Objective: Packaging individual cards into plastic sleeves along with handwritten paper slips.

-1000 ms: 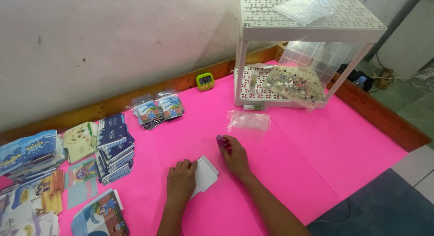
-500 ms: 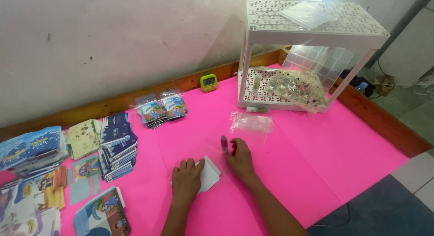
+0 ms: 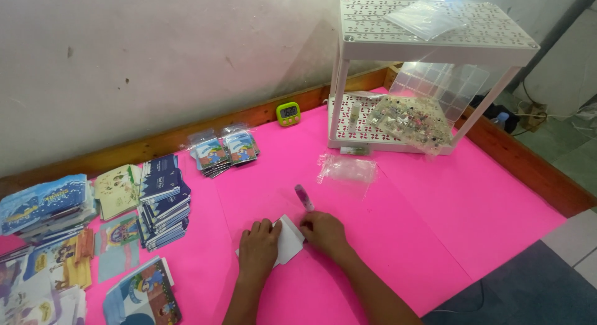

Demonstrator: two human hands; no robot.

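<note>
My left hand (image 3: 259, 246) lies flat on a small white card (image 3: 287, 238) on the pink table sheet (image 3: 435, 200), pinning its left part. My right hand (image 3: 324, 228) rests at the card's right edge, fingers curled and touching it. A small purple tube (image 3: 304, 197) lies on the pink sheet just beyond my right hand, apart from the fingers. A clear plastic bag (image 3: 347, 169) lies flat a little farther back.
Stacks of colourful cards and booklets (image 3: 163, 200) fill the left side. Small packets (image 3: 224, 149) and a green timer (image 3: 288, 113) sit near the wooden rim. A white perforated shelf rack (image 3: 435, 32) with a bag of small pieces (image 3: 410, 121) stands at the back right.
My right hand let go of the purple tube, which now lies on the sheet, and came down to the white card's edge. My left hand stayed on the card.
</note>
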